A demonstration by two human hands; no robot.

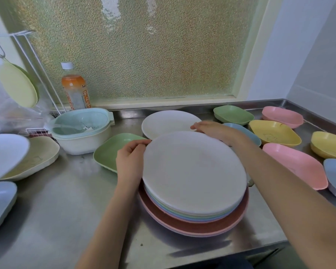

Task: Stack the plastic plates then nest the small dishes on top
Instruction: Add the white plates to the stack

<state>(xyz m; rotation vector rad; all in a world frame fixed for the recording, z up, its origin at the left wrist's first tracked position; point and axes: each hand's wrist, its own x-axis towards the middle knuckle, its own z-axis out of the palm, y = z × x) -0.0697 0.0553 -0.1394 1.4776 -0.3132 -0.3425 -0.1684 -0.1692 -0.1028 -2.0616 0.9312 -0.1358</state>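
So the steel counter (66, 200) was the big thing here, with the stack of plates (194, 212) sitting near the front edge, a bit right of centre. The top white plate (192, 171) lay flat on the stack, face up, and being round it had no real long axis to speak of. The left hand (129, 162) gripped its left rim, fingers curled over the edge, and the right hand (215, 130) rested on the far right rim with fingers bent down onto it, so the plate sat between the two hands. Another white plate (169, 122) lay flat just behind, touching or nearly. Small dishes were scattered around: a green dish (109, 154) just left of the left hand, and a pink dish (297, 167) and a yellow dish (273, 133) off to the right.
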